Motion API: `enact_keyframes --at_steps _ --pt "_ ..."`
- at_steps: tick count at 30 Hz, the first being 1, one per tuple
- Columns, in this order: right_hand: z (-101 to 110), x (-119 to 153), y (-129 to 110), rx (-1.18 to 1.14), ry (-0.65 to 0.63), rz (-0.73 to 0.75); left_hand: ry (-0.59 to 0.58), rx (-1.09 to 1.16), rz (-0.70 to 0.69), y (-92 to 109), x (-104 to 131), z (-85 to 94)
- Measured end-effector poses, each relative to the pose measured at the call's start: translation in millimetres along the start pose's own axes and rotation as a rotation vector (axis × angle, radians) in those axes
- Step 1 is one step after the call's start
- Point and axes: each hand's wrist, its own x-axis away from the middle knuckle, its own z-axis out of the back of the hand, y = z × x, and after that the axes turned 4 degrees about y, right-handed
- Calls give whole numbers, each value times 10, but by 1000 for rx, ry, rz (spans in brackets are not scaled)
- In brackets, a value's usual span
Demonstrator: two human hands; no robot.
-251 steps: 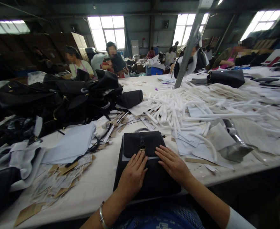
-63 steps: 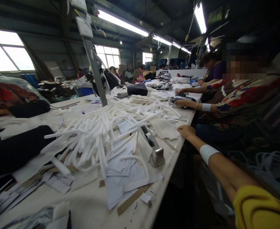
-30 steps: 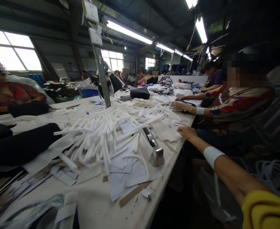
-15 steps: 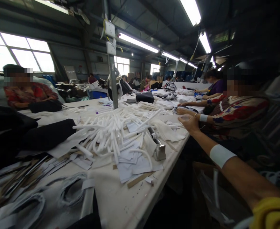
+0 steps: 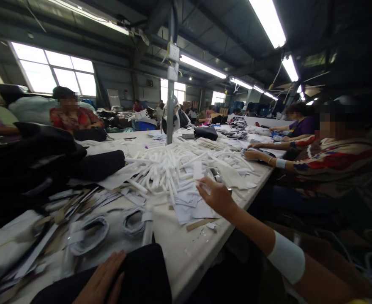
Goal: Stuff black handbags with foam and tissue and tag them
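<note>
My left hand (image 5: 105, 274) comes in at the bottom edge, its fingers laid together over a black fabric piece (image 5: 149, 270) and its thumb a little apart from them. The lower part of that hand is cut off. Above the heap of papers, my right hand (image 5: 217, 198) has thumb and forefinger bent towards a small white slip (image 5: 198, 170), which appears pinched at its lower end. Behind this hand a tape dispenser (image 5: 217, 174) is partly hidden. White paper sheets (image 5: 186, 202) lie under the fingertips. A pale band (image 5: 287, 257) wraps my right forearm.
White soft tubes (image 5: 165, 166) are heaped mid-table near a post (image 5: 170, 109). Coiled cords (image 5: 91, 234), loose strips and dark bundles (image 5: 30, 160) cover the left side. One co-worker (image 5: 341, 147) sits at the right edge, another (image 5: 68, 114) across the table.
My right hand has moved left and down, from the table's right edge to the papers by the dispenser. My left hand has come into view on the black piece. The view has turned left.
</note>
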Motion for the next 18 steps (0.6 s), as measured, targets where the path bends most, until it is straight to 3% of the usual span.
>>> enact_keyframes --at_steps 5,10,15,18 --pt "-414 256 -824 -124 -112 148 -34 2 152 280 -148 236" --pt "-620 567 -1470 -406 -226 226 -81 97 271 398 -235 372" --pt "-651 953 -1794 -651 -407 235 -48 221 420 400 -260 479" --pt "-627 1121 -1873 -762 -525 245 -67 248 386 405 -253 528"
